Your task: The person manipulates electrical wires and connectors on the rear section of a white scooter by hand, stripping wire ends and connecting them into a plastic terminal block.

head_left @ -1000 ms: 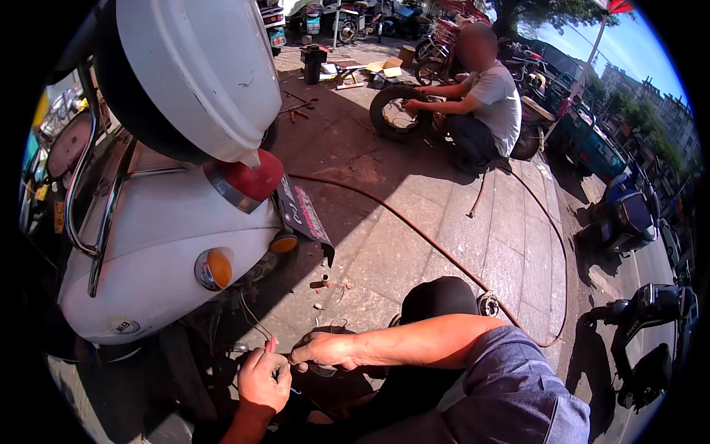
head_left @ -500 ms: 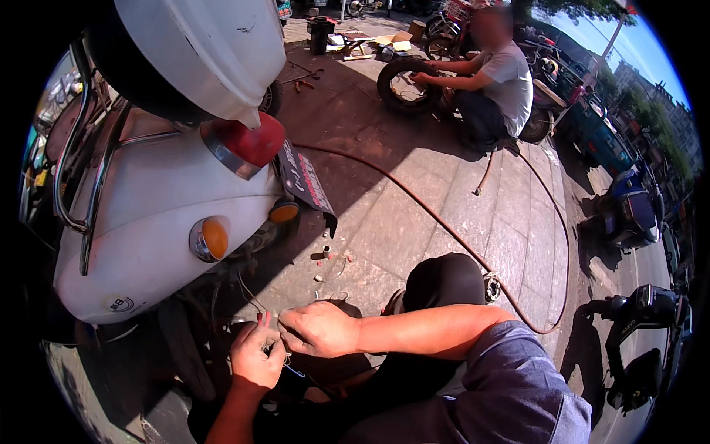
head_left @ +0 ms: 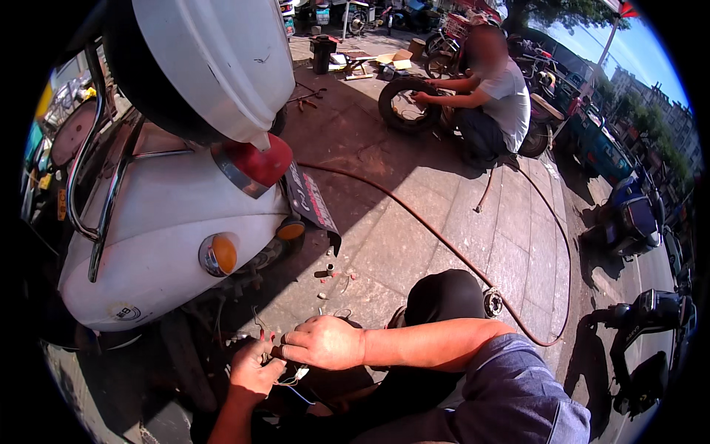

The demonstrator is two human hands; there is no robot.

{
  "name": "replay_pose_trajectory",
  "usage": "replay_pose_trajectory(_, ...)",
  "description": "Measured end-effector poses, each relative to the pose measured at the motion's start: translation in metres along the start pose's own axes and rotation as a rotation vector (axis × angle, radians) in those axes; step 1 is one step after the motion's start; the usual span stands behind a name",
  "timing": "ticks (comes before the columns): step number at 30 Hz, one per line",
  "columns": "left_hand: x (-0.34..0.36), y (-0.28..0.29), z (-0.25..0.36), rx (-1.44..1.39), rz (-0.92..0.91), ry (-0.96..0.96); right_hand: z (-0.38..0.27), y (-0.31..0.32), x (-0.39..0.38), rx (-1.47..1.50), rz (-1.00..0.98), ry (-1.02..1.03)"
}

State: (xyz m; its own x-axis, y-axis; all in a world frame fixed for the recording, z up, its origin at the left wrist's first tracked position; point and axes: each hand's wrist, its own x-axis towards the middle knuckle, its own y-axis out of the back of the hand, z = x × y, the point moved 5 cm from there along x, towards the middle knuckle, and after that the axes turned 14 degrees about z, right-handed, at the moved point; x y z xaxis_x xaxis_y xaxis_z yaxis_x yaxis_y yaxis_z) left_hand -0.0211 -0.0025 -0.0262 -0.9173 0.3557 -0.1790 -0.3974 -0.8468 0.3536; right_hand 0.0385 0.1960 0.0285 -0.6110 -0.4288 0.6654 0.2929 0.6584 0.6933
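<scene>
Low in front of me, beside the white scooter (head_left: pixel 166 222), my two hands meet over some thin wires. My left hand (head_left: pixel 251 372) is closed in a pinch, with a small red piece (head_left: pixel 262 336) showing at its fingertips. My right hand (head_left: pixel 325 343) is closed too, knuckles up, its fingertips against the left hand's; what they grip is hidden. Below the hands hang a blue wire (head_left: pixel 299 394) and a small white connector (head_left: pixel 302 372). A pale wire (head_left: pixel 257 318) rises beyond the left fingers toward the scooter's underside.
A brown hose (head_left: pixel 414 214) curves across the paving. Small loose parts, including a metal socket-like piece (head_left: pixel 330 270), lie beyond my hands. At the back a person (head_left: pixel 499 92) squats holding a tire (head_left: pixel 386 111). Parked scooters (head_left: pixel 643 333) line the right side.
The view has shifted slightly, so the scene sits a bit lower. My hands remain together; the white connector now shows below them, and the right hand has turned slightly.
</scene>
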Motion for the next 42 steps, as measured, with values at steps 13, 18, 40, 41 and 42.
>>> replay_pose_trajectory(13,-0.009,-0.008,0.033,0.105,0.097,-0.198,0.015,-0.012,-0.007,0.285,-0.012,-0.522)
replay_pose_trajectory(18,-0.006,0.003,0.022,0.095,0.075,-0.251,0.003,0.003,0.007,0.03,-0.063,-0.011)
replay_pose_trajectory(40,-0.007,-0.001,0.014,-0.032,-0.117,0.049,0.001,-0.006,0.012,0.027,-0.061,-0.025)
replay_pose_trajectory(41,-0.007,0.001,0.021,0.111,-0.011,-0.221,0.0,-0.007,0.011,0.063,-0.086,-0.106)
replay_pose_trajectory(42,-0.008,-0.001,0.037,0.178,0.006,-0.245,0.007,-0.011,0.008,0.202,-0.102,-0.312)
